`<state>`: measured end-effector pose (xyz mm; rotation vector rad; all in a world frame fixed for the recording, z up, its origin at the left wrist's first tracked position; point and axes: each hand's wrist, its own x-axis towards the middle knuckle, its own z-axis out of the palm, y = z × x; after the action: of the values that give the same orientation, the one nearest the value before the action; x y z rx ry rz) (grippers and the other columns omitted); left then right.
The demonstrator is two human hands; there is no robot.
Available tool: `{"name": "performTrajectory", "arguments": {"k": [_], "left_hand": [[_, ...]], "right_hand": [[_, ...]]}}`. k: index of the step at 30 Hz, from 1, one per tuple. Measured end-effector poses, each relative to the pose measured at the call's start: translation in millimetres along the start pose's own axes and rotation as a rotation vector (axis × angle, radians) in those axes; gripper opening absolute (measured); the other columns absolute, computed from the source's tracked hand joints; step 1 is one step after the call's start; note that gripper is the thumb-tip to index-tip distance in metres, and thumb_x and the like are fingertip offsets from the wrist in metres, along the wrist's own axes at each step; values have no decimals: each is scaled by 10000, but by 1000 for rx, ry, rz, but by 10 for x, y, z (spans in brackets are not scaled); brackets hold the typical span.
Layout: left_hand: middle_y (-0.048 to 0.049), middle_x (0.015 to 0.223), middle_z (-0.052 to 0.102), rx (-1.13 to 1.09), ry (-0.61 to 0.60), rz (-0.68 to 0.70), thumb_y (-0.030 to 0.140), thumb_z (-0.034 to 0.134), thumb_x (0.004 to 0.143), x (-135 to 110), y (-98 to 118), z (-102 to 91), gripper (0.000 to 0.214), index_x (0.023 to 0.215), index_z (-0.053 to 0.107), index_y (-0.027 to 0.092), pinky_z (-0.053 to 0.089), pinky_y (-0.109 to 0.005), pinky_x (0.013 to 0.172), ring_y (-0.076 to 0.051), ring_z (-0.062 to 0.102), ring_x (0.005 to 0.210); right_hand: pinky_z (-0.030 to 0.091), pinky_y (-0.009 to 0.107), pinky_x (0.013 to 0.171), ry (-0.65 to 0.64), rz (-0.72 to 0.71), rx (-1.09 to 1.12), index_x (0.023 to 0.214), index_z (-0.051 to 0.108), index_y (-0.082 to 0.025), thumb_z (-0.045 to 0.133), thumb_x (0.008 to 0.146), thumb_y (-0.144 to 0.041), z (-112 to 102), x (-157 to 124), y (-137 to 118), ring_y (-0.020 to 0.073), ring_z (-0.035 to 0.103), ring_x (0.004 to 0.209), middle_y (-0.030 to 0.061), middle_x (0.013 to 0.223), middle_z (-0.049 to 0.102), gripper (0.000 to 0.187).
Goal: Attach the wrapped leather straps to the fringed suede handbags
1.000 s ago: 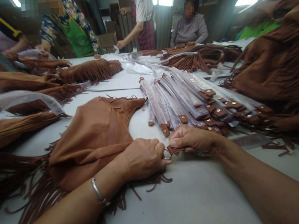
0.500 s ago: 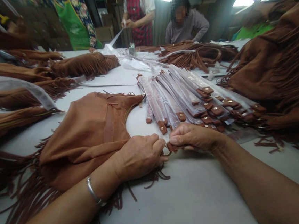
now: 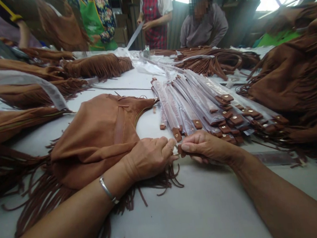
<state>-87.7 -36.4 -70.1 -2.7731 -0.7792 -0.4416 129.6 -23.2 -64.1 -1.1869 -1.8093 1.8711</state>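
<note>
Left hand [image 3: 151, 158] curled at edge of tan suede fringed bag [image 3: 93, 139], fingers just beside tab; right hand [image 3: 209, 148] pinching small leather strap tab [image 3: 181, 150], thumb against fingers; bag lying flat on white counter [image 3: 210, 207]; glossy plastic-sleeved straps [image 3: 196, 108] fanned just beyond hands.

Left of grip, fringed suede bag [image 3: 94, 143] was tan, fringe darker brown. At grip, strap tab [image 3: 181, 150] was reddish brown. Right of grip, straps [image 3: 191, 112] showed brown tabs, brass studs under clear plastic. Far beyond grip, green apron [image 3: 93, 24], floral sleeve [image 3: 107, 16], red plaid apron [image 3: 153, 23]. Table [image 3: 211, 210] was pale grey.
</note>
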Motion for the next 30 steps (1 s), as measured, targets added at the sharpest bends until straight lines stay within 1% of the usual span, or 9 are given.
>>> {"name": "performTrajectory", "arguments": {"k": [3, 5, 8, 10, 13, 18, 24, 27, 30], "left_hand": [[-50, 785, 554, -76, -128, -30, 387, 374, 914, 68, 26, -54, 272, 913, 482, 138, 479, -318, 539, -201, 575, 665], [-57, 787, 553, -80, -164, -52, 422, 394, 901, 94, 60, -51, 298, 880, 487, 141, 479, -326, 547, -207, 579, 668], [-63, 756, 550, -61, -163, -33, 458, 373, 900, 90, 97, 7, 349, 860, 499, 135, 471, -326, 528, -210, 580, 645], [-67, 729, 549, -50, -140, 12, 475, 342, 905, 72, 106, 45, 389, 842, 509, 129, 465, -323, 512, -213, 581, 633], [-71, 723, 555, -32, -123, 39, 486, 312, 909, 54, 108, 57, 422, 821, 518, 128, 456, -323, 489, -219, 581, 623], [-61, 752, 568, -61, -152, -5, 489, 293, 913, 62, 123, 21, 418, 830, 510, 142, 456, -327, 482, -222, 586, 620], [-61, 768, 583, -94, -155, 14, 488, 288, 915, 48, 149, 8, 418, 856, 515, 141, 462, -332, 489, -225, 598, 632], [-67, 776, 589, -113, -150, 12, 486, 272, 918, 31, 151, -20, 435, 857, 525, 137, 468, -337, 498, -228, 602, 644], [-66, 791, 594, -137, -171, -16, 478, 269, 921, 12, 160, -41, 428, 868, 526, 139, 477, -346, 510, -229, 603, 647]], "right_hand": [[122, 191, 352, -3, -50, -3, 673, 569, -100, 568, 804, -447, -33, 31, -9, 28, 249, 379, -65, 472, 379, 371], [116, 201, 370, -33, -70, 9, 636, 567, -93, 574, 797, -433, -60, 51, -24, 29, 245, 409, -43, 512, 424, 376], [105, 210, 366, -87, -57, 68, 626, 568, -89, 591, 772, -436, -90, 76, -39, 27, 239, 411, -18, 567, 487, 377], [93, 206, 353, -115, -15, 80, 643, 582, -86, 610, 755, -433, -100, 78, -50, 21, 226, 389, -31, 540, 474, 366], [106, 185, 339, -115, 51, -8, 695, 612, -82, 625, 752, -432, -102, 43, -92, 20, 246, 362, -63, 460, 416, 354], [168, 149, 320, -75, 93, -227, 729, 614, -93, 562, 802, -464, -78, -80, -215, 24, 283, 324, -72, 381, 395, 382], [203, 140, 295, -116, 166, -179, 687, 582, -114, 559, 805, -468, -10, -189, -227, 26, 279, 302, -69, 379, 414, 374], [182, 142, 292, -14, 160, -50, 671, 547, -126, 551, 810, -473, 113, -229, -124, 25, 260, 304, -71, 385, 411, 373], [170, 146, 286, 184, 122, 57, 696, 535, -137, 527, 810, -510, 322, -271, 1, 34, 278, 289, -69, 375, 415, 390]]}}
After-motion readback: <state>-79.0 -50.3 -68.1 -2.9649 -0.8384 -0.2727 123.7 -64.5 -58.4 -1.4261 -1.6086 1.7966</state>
